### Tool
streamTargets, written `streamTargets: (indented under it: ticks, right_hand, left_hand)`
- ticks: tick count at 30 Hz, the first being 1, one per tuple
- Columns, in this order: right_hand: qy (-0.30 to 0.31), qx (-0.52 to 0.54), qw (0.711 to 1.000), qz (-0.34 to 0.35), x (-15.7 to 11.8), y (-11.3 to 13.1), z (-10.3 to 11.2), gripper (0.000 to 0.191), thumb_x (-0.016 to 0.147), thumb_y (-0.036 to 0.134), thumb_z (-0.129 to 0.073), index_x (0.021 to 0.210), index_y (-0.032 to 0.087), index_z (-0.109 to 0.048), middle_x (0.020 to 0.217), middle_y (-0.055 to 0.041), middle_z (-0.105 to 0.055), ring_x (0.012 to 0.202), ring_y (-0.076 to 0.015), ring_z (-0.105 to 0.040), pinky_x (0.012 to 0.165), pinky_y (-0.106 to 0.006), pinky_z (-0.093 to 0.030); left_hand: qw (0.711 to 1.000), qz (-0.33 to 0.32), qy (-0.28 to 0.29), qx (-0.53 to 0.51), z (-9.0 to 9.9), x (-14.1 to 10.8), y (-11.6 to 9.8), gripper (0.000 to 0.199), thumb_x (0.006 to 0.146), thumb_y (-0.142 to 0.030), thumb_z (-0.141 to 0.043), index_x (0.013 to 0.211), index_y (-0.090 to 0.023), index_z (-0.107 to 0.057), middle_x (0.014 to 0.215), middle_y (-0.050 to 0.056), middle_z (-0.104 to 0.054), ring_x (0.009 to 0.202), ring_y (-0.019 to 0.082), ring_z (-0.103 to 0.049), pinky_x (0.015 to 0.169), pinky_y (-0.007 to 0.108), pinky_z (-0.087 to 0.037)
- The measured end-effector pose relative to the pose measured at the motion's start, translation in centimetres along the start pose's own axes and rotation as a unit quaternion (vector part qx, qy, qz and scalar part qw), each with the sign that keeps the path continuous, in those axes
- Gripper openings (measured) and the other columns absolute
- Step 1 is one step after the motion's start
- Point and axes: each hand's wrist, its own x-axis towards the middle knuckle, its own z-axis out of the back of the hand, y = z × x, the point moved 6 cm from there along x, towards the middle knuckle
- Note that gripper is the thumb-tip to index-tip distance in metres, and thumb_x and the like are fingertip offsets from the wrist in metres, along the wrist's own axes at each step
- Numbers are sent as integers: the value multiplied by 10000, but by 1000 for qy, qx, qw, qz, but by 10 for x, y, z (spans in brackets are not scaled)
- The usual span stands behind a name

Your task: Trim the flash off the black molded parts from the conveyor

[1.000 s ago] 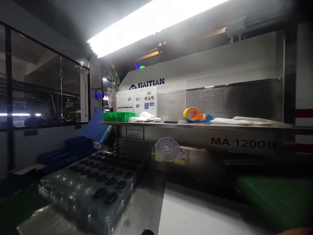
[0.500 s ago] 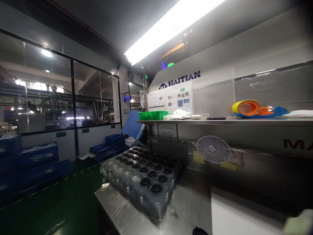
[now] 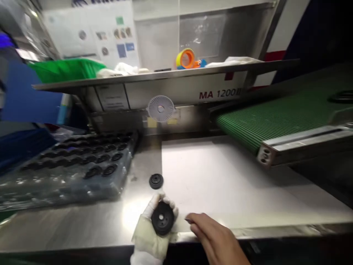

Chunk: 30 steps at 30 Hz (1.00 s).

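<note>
My left hand point(image 3: 150, 230), in a white glove, holds a black ribbed plastic wheel point(image 3: 162, 218) with its flat face turned up. Just right of it is my bare right hand point(image 3: 213, 235), thumb and fingers closed together. A small dark tip shows at those fingertips, too little to name. Another black wheel point(image 3: 156, 181) lies on the metal table point(image 3: 91, 224), beyond my left hand. To the left, a clear plastic tray point(image 3: 110, 187) holds several black round parts in its pockets.
A white sheet point(image 3: 220, 176) covers the table's middle and right. A green ribbed conveyor point(image 3: 270, 117) juts in from the right, carrying a dark round part point(image 3: 342, 96). Above, a shelf point(image 3: 165, 75) bears a green bin point(image 3: 68, 70) and tape point(image 3: 186, 59). A small fan point(image 3: 161, 108) hangs below.
My view has swung right and down, bringing the conveyor and both hands into sight. Before, only a blurred pale patch showed at the lower right.
</note>
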Motion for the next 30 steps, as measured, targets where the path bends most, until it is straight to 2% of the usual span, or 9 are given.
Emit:
streamTargets:
  ticks: [3,7,10,19,24,30]
  right_hand:
    - [14,-51,998,-25,5,15,-12,304,1010,340,-263,1022,266,-557,854,-13,-620,764,-177,-606,657,-261,-468]
    - [-27,-147,988,-27,6,19,-17,362,1016,359,-220,856,230,-518,756,-10,-567,663,-180,-546,575,-281,-358]
    - [-44,-191,980,-28,5,18,-17,351,1015,321,-235,795,226,-491,697,1,-533,597,-170,-495,538,-295,-274]
    - [-38,-166,983,-63,-3,16,-23,335,1018,326,-246,804,233,-486,693,10,-527,598,-166,-498,555,-294,-253]
    - [-20,-139,989,-53,-9,23,-32,355,1022,321,-220,822,222,-497,709,-2,-539,589,-157,-491,547,-292,-245]
    - [-23,-112,989,-93,-5,18,-23,369,1023,348,-215,821,225,-499,734,0,-543,625,-161,-496,569,-292,-259]
  left_hand:
    - [1000,20,-1,2,-4,-2,9,109,863,-176,-530,829,-121,-617,710,41,-584,654,162,-583,599,305,-512]
    - [1000,22,12,12,-6,-2,21,46,818,-154,-579,837,-139,-618,728,31,-583,677,169,-591,638,328,-529]
    - [1000,6,13,15,-6,-3,23,79,792,-146,-609,870,-146,-618,742,25,-576,682,151,-590,645,301,-534]
    - [998,-51,21,24,-5,2,22,91,782,-143,-616,872,-158,-612,720,12,-552,679,141,-577,637,292,-523]
    - [998,-69,-13,3,-5,6,21,59,804,-128,-585,851,-133,-620,717,12,-553,676,129,-565,648,286,-526]
    - [998,-64,-9,-2,-9,2,22,70,827,-131,-563,851,-129,-629,727,21,-569,696,133,-579,678,295,-535]
